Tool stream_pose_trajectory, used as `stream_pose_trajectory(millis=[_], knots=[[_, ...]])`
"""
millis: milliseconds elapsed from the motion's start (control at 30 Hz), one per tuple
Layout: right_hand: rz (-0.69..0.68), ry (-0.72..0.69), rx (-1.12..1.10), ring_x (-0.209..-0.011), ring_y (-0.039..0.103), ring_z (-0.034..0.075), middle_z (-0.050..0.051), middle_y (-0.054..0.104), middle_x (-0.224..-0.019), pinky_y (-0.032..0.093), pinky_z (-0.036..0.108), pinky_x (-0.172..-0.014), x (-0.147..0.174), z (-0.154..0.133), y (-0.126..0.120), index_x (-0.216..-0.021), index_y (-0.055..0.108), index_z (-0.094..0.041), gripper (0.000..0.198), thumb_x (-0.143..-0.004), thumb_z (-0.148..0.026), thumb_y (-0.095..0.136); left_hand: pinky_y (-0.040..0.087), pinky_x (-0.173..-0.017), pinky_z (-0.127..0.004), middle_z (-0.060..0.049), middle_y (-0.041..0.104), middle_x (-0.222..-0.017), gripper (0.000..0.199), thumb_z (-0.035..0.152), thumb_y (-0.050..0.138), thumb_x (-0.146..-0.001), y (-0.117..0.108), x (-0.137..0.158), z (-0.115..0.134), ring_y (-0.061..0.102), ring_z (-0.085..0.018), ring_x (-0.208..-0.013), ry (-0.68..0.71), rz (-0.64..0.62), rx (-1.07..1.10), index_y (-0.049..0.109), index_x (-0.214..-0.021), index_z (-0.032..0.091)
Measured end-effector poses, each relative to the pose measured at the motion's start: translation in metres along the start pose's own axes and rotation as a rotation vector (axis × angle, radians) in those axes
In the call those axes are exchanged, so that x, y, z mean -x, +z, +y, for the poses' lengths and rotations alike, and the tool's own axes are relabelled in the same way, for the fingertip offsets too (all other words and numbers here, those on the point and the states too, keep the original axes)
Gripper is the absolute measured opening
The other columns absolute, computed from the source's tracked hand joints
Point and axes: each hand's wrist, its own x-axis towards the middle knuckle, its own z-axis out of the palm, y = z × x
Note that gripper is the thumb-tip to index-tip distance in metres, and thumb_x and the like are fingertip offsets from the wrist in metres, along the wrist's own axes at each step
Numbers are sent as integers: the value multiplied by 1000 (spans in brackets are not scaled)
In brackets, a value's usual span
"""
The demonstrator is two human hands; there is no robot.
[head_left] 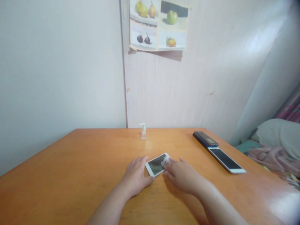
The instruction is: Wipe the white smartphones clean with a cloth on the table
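- Table [70, 187]: work is looking partway along, I judge. A wad is pressing on a phone's screen, so wiping is seeming under way; how much glass is done, I cannot tell.
- Left hand [136, 173]: forearm is reaching in from the near edge, palm down. Thumb and fingers are spreading around the phone's left end, holding it lightly, it seems.
- Bottle [143, 133]: standing upright beyond the hands, pump on top; nobody is touching it.
- Phone [154, 165]: lying flat on the table between the hands, screen up, slanting, its right end farther off. Most of the screen's left part is showing bare of the wad.
- Wad [165, 160]: white, crumpled, sitting at the screen's right end.
- Right hand [181, 173]: angling in from the near right, back up. Fingertips are bunching narrowly, pinching the wad.
- Dark case [206, 138]: lying well apart, no hand on it.
- Second phone [226, 160]: lying just nearer, screen up; whether wiping is due or done here, I cannot tell.
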Motion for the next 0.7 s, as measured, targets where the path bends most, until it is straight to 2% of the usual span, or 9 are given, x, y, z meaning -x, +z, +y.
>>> stream_pose_trajectory(millis=[67, 133, 167, 333, 433, 567, 700], knots=[[-5, -174, -58, -116, 59, 28, 13, 69, -118, 38, 44, -102, 4, -15, 1, -106, 70, -20, 38, -97, -34, 36, 37, -103, -41, -13, 57, -137, 69, 40, 67, -71, 1, 0, 0, 50, -33, -124, 5, 4, -9, 53, -135, 19], [-12, -232, -89, -114, 60, 27, 10, 70, -116, 39, 41, -99, 5, -21, 2, -105, 71, -22, 38, -98, -35, 36, 37, -103, -41, -13, 56, -137, 69, 40, 68, -71, 1, 0, 0, 50, -33, -124, 7, 6, -17, 53, -135, 19], [-9, -202, -86, -111, 61, 27, 10, 70, -115, 40, 41, -98, 3, -20, 3, -105, 71, -22, 38, -98, -35, 36, 37, -103, -41, -13, 56, -137, 69, 39, 67, -71, 1, 0, 0, 50, -33, -124, 6, 4, -19, 52, -135, 19], [36, 117, -9, -98, 66, 29, 14, 73, -106, 41, 41, -92, -8, 1, 5, -98, 73, -20, 33, -94, -34, 44, 39, -101, -40, -11, 58, -134, 68, 35, 66, -71, 0, 1, 1, 52, -32, -121, 8, -2, -22, 52, -135, 20], [49, 68, -53, -84, 67, 26, 12, 74, -93, 42, 33, -75, -7, -1, 8, -89, 73, -20, 30, -91, -37, 49, 39, -100, -40, -11, 59, -131, 65, 34, 67, -70, 0, 1, 0, 52, -32, -120, 15, 8, -25, 53, -132, 21], [90, -93, -340, -70, 61, 18, 3, 71, -75, 36, 28, -64, -5, -5, 9, -76, 70, -21, 30, -90, -38, 51, 41, -97, -38, -10, 61, -124, 60, 34, 68, -70, 0, 2, -1, 54, -31, -116, 36, 10, -23, 57, -128, 23], [225, -68, -797, -65, 53, 15, 0, 63, -66, 35, 27, -63, -13, 1, 6, -65, 66, -18, 43, -93, -46, 47, 41, -99, -38, -9, 59, -123, 58, 33, 70, -69, -2, 1, 0, 53, -29, -117, 35, 23, 44, 58, -126, 24]])
